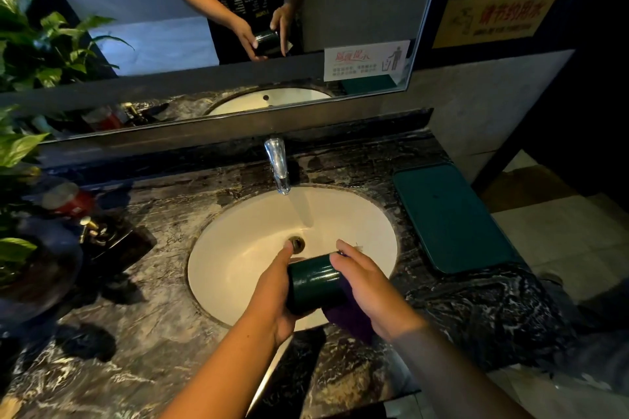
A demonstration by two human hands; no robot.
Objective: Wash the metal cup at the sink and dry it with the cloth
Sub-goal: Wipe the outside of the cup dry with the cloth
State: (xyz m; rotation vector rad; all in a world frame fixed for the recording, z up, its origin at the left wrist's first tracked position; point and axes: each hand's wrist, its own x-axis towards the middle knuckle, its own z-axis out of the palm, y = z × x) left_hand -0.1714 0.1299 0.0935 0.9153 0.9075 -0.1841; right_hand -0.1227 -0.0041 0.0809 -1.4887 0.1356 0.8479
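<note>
A dark green metal cup [315, 282] lies on its side over the near part of the white sink basin [238, 248]. My left hand [277, 296] grips the cup from the left, thumb along its top end. My right hand [367, 286] rests on the cup's right side and holds a dark purple cloth [350, 316] pressed under and against it. The chrome tap [279, 163] stands behind the basin with a stream of water running from it into the basin, beyond the cup.
A dark marble counter [136, 333] surrounds the basin. A green tray [449, 214] lies at the right. Leafy plants [20, 146], a red can [73, 202] and small items crowd the left. A mirror [136, 10] hangs above, showing my hands and cup.
</note>
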